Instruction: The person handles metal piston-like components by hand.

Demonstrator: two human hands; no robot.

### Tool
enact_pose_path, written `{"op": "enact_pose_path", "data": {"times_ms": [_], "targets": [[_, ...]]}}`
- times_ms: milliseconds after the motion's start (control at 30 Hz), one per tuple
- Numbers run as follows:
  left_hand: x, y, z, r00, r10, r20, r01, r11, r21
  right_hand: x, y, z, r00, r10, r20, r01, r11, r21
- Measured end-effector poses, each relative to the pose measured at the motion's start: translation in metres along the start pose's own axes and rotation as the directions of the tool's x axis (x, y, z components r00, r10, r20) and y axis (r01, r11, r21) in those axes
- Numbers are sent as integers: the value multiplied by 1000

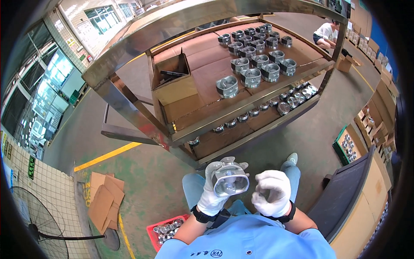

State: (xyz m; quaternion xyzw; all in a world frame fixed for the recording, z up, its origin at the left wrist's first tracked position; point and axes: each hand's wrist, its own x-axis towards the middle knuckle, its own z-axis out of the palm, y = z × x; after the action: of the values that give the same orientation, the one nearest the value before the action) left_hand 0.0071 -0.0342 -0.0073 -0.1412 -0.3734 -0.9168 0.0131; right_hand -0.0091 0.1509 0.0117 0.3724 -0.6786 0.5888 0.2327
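Head view: the piston (231,180) is bright silver metal, rounded, hollow end facing the camera, rim shiny, cast shape visible inside. It's up in front of the torso, well clear of the cart (207,16).

Grip: left hand (211,192), white glove, is closed round the piston from its left and far side; fingertips show past the far edge. Right hand (272,193), also gloved, sits just right of the piston, apart from it. Its fingers are loosely curled, about half open, gap between thumb and fingers. Can't tell if anything small sits inside the curl. Dark bands on both wrists, light blue shirt (258,237).

Surface: upper shelf (202,77) is brown sheet, with more pistons (251,77) standing in rough rows on the right part. An open cardboard box (174,101) is at its left end. Lower shelf (224,144) carries more pistons along its length, partly hidden by the rail.

Room: red crate (151,235) with metal parts is on the floor (146,181), lower left. Flattened cardboard (103,203) beyond it, then a fan (33,231) by the tiled wall. Green-edged tray (338,149) of parts at right, cartons behind. Co-worker (326,34) crouches far right, behind the cart.
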Motion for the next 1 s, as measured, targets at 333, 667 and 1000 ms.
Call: {"op": "enact_pose_path", "data": {"times_ms": [333,667,1000], "targets": [[8,-31,-22,996,85,-15,-70,903,423,24,5,22,938,220,268,-140,948,-287],[73,-35,-84,964,-262,-42,257,884,391,114,40,-45,670,691,271,-737,664,129],[153,-75,-211,864,-47,-501,503,37,863,288,145,-20,874,429,230,-274,824,-497]]}}
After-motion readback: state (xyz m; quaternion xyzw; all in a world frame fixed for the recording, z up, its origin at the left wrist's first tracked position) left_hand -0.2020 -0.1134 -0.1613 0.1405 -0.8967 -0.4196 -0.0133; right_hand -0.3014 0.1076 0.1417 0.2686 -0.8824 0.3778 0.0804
